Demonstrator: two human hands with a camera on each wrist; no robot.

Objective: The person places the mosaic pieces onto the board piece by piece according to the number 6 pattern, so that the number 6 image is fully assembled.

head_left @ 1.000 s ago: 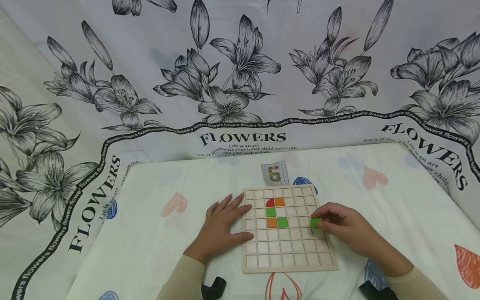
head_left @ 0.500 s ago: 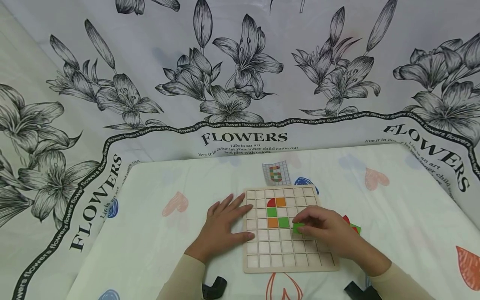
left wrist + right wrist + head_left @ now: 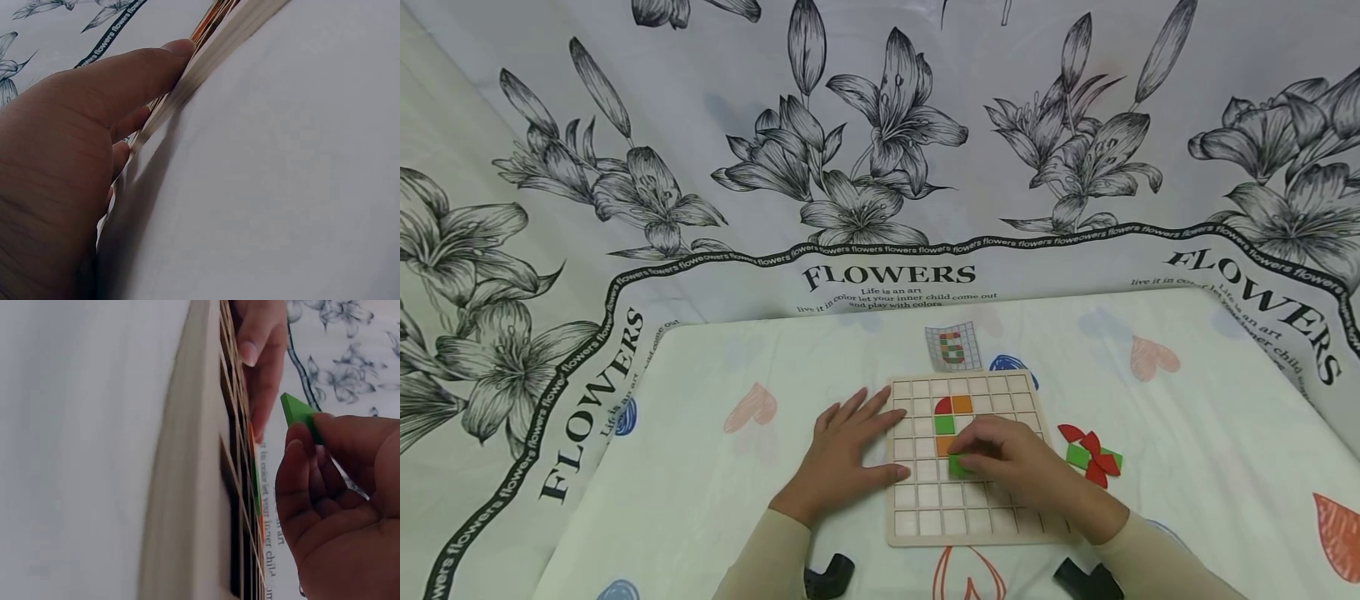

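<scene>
A wooden grid board [image 3: 917, 522] lies on the white cloth. In its cells sit a red quarter-round tile [image 3: 943, 407], an orange square tile [image 3: 962, 404], a green square tile [image 3: 943, 425] and another orange tile [image 3: 943, 447], partly covered. My right hand [image 3: 1018, 462] pinches a green tile [image 3: 297, 412] between thumb and fingers; in the right wrist view it is tilted and above the board's surface. From the head it appears just below the lower orange tile. My left hand [image 3: 842, 462], fingers spread, rests along the board's left edge; its thumb [image 3: 178, 50] touches the rim.
Right of the board is a loose pile of red and green pieces [image 3: 1093, 457]. A small card [image 3: 952, 347] with a coloured grid pattern lies beyond the far edge. A flower-printed curtain [image 3: 880, 167] hangs behind the table.
My right hand has carried the green tile leftward, from the board's right edge to its middle. It now covers the green tile beside the lower orange one. The left hand stays put.
</scene>
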